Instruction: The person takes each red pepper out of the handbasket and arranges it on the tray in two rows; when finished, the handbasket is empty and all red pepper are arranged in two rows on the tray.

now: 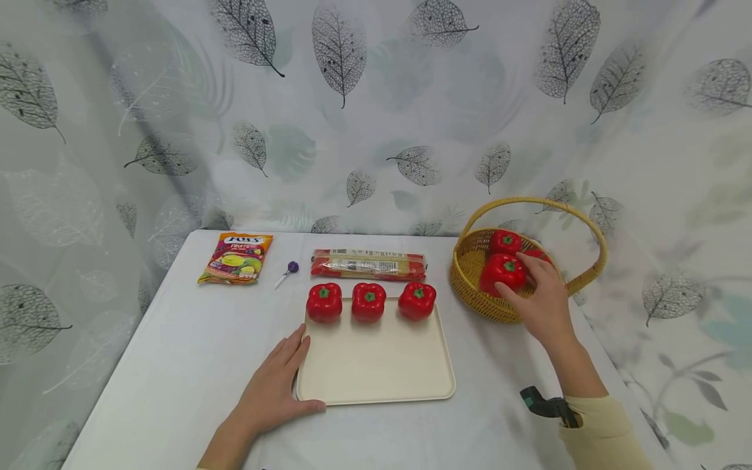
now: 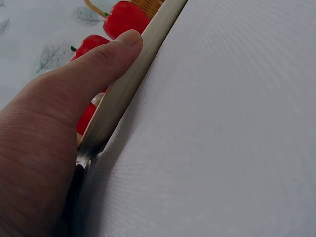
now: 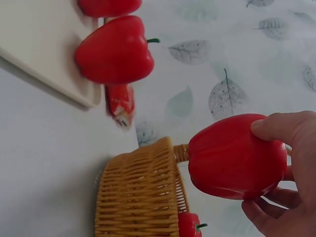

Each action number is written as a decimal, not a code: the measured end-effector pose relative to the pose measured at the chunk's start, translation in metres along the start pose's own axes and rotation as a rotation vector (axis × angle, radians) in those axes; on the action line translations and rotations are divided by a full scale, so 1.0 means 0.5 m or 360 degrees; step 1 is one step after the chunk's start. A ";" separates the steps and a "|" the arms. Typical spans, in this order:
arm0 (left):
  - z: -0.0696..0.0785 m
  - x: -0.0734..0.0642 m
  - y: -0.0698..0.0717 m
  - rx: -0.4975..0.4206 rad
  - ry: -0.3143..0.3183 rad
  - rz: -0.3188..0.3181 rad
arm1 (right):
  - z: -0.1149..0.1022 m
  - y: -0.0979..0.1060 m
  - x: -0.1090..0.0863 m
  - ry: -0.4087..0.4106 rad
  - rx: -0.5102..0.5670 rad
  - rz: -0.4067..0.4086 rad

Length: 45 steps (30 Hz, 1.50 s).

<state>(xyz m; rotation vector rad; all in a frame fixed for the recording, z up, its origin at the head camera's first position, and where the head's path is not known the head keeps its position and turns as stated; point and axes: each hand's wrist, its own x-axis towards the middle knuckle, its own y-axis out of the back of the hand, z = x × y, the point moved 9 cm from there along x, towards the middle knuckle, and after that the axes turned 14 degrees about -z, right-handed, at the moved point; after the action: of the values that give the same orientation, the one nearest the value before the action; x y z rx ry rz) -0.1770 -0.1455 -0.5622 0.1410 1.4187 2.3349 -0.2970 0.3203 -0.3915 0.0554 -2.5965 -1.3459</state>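
A leaf-print curtain hangs behind a white-covered table. The right hand grips a red bell pepper between thumb and fingers at the wicker basket; the left hand, fingers extended, steadies the cream tray, where three more peppers line the far edge. The step in hand seems to be shifting the gripped pepper; the next move likely calls for clearing the arched handle. The right wrist view shows it above the rim, which the head view leaves unclear.
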 end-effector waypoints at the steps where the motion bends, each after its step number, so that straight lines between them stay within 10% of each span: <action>1: 0.000 0.000 0.000 0.0005 0.0000 0.0003 | -0.004 -0.001 -0.001 0.0000 0.0002 -0.0006; 45: -0.001 0.003 -0.004 0.0012 0.0020 -0.0015 | -0.215 -0.098 -0.025 0.0450 0.0106 -0.0148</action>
<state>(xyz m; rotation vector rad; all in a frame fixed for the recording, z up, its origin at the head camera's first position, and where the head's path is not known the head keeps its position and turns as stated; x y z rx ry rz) -0.1782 -0.1447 -0.5644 0.1220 1.4307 2.3271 -0.2654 0.2070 -0.3732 0.3545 -2.4240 -1.1826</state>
